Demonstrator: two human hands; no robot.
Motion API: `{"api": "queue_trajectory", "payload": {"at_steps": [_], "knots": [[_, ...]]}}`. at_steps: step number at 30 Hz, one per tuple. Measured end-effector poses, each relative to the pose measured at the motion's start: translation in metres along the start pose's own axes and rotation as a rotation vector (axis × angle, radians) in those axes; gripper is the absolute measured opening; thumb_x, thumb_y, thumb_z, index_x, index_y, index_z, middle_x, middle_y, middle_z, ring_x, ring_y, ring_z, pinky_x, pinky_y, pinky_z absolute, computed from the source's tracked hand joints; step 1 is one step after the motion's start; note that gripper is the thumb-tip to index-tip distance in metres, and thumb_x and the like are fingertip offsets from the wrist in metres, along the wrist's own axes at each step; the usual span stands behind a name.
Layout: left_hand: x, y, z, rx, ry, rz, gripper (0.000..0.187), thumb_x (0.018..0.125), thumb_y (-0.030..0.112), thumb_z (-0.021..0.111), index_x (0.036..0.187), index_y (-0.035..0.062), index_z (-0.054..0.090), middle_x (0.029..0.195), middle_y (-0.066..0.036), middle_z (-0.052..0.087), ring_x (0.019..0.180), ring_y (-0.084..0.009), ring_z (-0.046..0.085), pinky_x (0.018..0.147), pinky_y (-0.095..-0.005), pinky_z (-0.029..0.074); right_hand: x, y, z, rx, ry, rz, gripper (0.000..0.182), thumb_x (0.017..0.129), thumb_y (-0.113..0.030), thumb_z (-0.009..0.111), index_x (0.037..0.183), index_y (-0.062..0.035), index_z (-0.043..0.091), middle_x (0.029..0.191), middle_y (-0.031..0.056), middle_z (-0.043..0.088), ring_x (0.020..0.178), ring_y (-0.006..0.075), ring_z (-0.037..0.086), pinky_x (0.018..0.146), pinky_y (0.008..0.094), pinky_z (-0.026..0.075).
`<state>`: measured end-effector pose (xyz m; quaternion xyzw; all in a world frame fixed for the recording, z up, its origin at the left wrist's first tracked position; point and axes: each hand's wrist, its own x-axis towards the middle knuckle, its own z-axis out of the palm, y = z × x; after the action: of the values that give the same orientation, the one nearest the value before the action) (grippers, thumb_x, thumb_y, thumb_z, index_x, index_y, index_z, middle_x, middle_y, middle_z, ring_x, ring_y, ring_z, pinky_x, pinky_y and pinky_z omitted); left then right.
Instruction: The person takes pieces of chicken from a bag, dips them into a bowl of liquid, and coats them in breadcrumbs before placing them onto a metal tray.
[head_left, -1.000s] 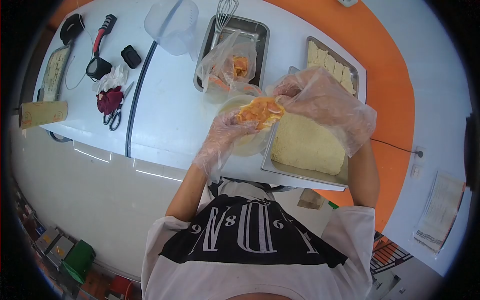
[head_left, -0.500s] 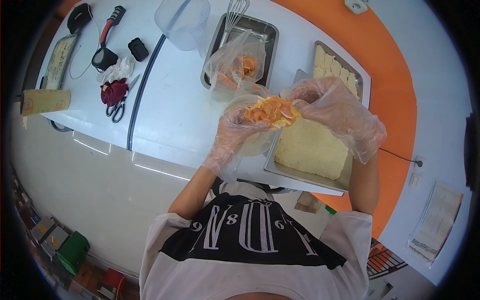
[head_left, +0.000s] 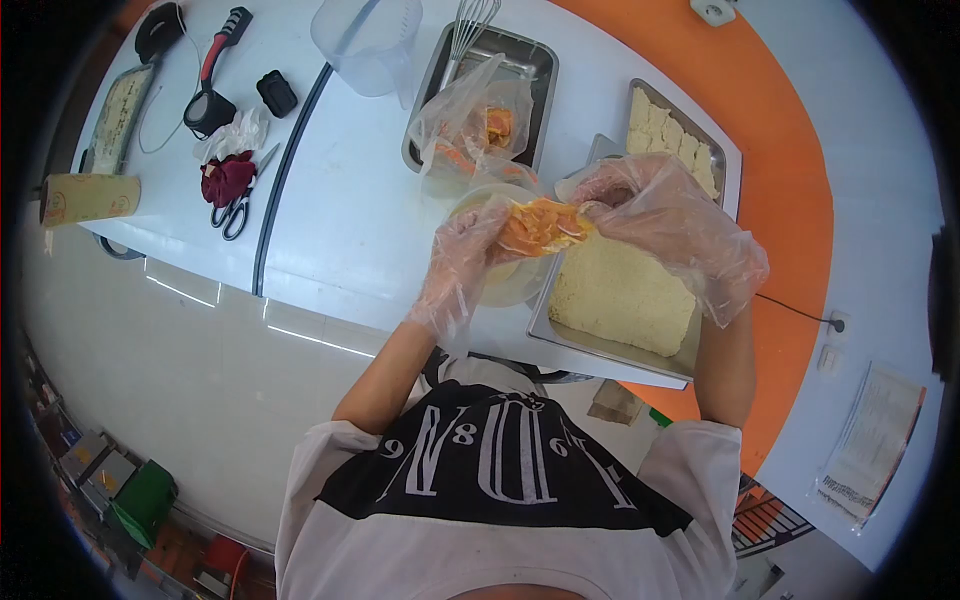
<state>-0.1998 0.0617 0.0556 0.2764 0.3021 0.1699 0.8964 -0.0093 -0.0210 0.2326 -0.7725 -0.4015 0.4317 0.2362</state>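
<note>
A piece of orange marinated meat (head_left: 543,227) is stretched between my two hands, both in clear plastic gloves. My left hand (head_left: 468,245) grips its left end, fingers closed. My right hand (head_left: 630,200) pinches the right end. Underneath, partly hidden by the meat and my left hand, stands a pale round bowl (head_left: 510,285). Right beside it, below my right hand, lies a metal tray of pale breading crumbs (head_left: 625,300). Behind my left hand, a clear plastic bag (head_left: 450,125) with more orange meat (head_left: 498,128) rests over a metal pan (head_left: 545,85).
A second tray (head_left: 720,165) holds pale coated pieces at the back right. A whisk (head_left: 468,38) leans in the metal pan, next to a clear measuring jug (head_left: 368,50). On the left lie scissors (head_left: 237,215), a maroon cloth (head_left: 228,182), a knife sharpener (head_left: 212,95) and a cardboard roll (head_left: 92,201).
The meat has been drawn out flatter and longer between my hands. My left hand has turned slightly, and both hands stay over the bowl and the tray's edge.
</note>
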Motion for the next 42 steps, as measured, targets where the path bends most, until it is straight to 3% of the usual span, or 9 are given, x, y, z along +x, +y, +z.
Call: {"api": "queue_trajectory", "payload": {"at_steps": [3,9,19,23,25,27,30,40,42], "knots": [[0.006,0.001,-0.021,-0.103,-0.096,-0.205,0.058,0.117,0.038,0.052,0.151,-0.009,0.05,0.141,-0.02,0.067,0.127,-0.0299,0.07,0.107,-0.0429,0.061,0.001,-0.006,0.002,-0.006,-0.001,-0.005,0.027,0.091,-0.017,0.076,0.109,0.0027,0.08,0.099,0.01,0.077,0.09,0.0157,0.069,0.081,0.0308,0.055],[-0.04,0.006,-0.058,-0.061,-0.184,-0.06,0.064,0.118,0.034,0.048,0.161,-0.0114,0.034,0.161,-0.03,0.049,0.147,-0.04,0.053,0.126,-0.0498,0.043,0.014,0.0,0.012,0.018,-0.048,0.005,0.03,0.091,-0.02,0.078,0.108,0.0035,0.079,0.098,0.0111,0.078,0.088,0.0147,0.069,0.079,0.0309,0.055],[-0.077,0.02,-0.145,-0.15,0.139,0.014,0.068,0.118,0.04,0.045,0.164,-0.0072,0.032,0.163,-0.029,0.046,0.15,-0.0411,0.049,0.127,-0.0508,0.04,0.069,0.028,0.047,-0.27,-0.188,-0.031,0.031,0.085,-0.016,0.07,0.108,0.0034,0.077,0.093,0.0198,0.075,0.084,0.0287,0.07,0.082,0.0387,0.055],[-0.077,0.012,-0.161,-0.145,0.223,0.009,0.068,0.119,0.041,0.041,0.165,-0.008,0.03,0.164,-0.029,0.044,0.151,-0.0404,0.047,0.127,-0.0502,0.039,0.073,0.033,0.063,-0.276,-0.13,-0.021,0.028,0.09,-0.024,0.074,0.102,0.0013,0.077,0.095,0.0167,0.077,0.085,0.025,0.072,0.087,0.036,0.057],[-0.077,0.008,-0.161,-0.136,0.227,-0.005,0.067,0.119,0.04,0.04,0.164,-0.0082,0.03,0.164,-0.029,0.044,0.151,-0.0405,0.048,0.127,-0.0502,0.04,0.08,0.033,0.084,-0.557,-0.251,-0.021,0.027,0.094,-0.024,0.069,0.098,0.0024,0.074,0.095,0.0215,0.075,0.09,0.0331,0.073,0.089,0.0376,0.058],[-0.073,0.002,-0.158,-0.128,0.223,-0.015,0.066,0.119,0.039,0.04,0.164,-0.0083,0.03,0.164,-0.029,0.045,0.151,-0.0406,0.048,0.126,-0.0502,0.04,0.083,0.074,0.126,-0.525,-0.132,-0.204,0.024,0.098,-0.019,0.063,0.098,0.0034,0.071,0.099,0.0278,0.073,0.098,0.0423,0.073,0.092,0.0442,0.058],[-0.069,-0.003,-0.153,-0.112,0.209,-0.032,0.065,0.119,0.039,0.038,0.164,-0.0086,0.031,0.162,-0.029,0.046,0.149,-0.0405,0.05,0.126,-0.0502,0.041,0.088,0.124,0.183,-0.391,-0.083,-0.17,0.022,0.098,-0.014,0.059,0.103,0.0037,0.071,0.105,0.0309,0.073,0.103,0.0457,0.073,0.093,0.0508,0.057],[-0.061,-0.005,-0.143,-0.04,0.181,-0.062,0.062,0.119,0.037,0.038,0.161,-0.0085,0.035,0.161,-0.029,0.049,0.147,-0.0402,0.053,0.124,-0.0502,0.042,0.096,0.13,0.208,-0.436,-0.13,-0.035,0.02,0.097,-0.006,0.055,0.1,0.0062,0.069,0.107,0.0371,0.071,0.105,0.0491,0.073,0.09,0.0546,0.058],[-0.06,0.0,-0.139,-0.037,0.177,-0.058,0.062,0.119,0.037,0.038,0.161,-0.0084,0.035,0.161,-0.029,0.049,0.146,-0.0402,0.053,0.124,-0.0503,0.042,0.096,0.137,0.217,-0.545,-0.062,-0.117,0.013,0.095,-0.007,0.061,0.098,0.0006,0.071,0.098,0.0288,0.074,0.095,0.0421,0.076,0.085,0.0502,0.061]]}}
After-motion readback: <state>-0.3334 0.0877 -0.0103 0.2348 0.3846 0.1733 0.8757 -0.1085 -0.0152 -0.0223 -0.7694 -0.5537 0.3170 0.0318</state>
